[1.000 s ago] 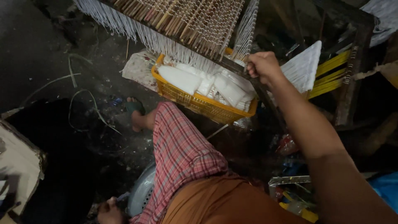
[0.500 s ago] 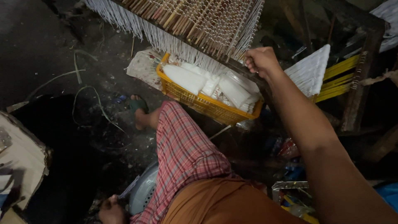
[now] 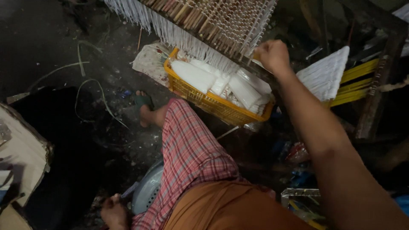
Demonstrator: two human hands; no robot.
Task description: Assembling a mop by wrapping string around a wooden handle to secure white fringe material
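My right hand (image 3: pixel 272 56) is closed on the lower edge of a slanted wooden rack (image 3: pixel 213 17) packed with rows of thin sticks and hanging white threads. Under that rack stands a yellow plastic crate (image 3: pixel 204 101) holding several clear bags of white material (image 3: pixel 194 76). My left hand (image 3: pixel 114 211) is low at the bottom edge, fingers curled on a small dark object next to a grey round plastic thing (image 3: pixel 147 191). My leg in red checked cloth (image 3: pixel 191 153) stretches toward the crate, foot in a dark sandal (image 3: pixel 142 102).
Dark dirt floor with loose pale cords (image 3: pixel 91 91) at left. A torn cardboard piece (image 3: pixel 21 149) lies at the left edge. A white bundle of threads (image 3: pixel 326 76) and yellow strips (image 3: pixel 358 83) sit beside a wooden frame post (image 3: pixel 381 72) at right. Clutter lies at bottom right.
The view has shifted, so the crate and rack appear closer. My right hand has stayed closed on the rack's lower edge. My left hand remains low by the grey object.
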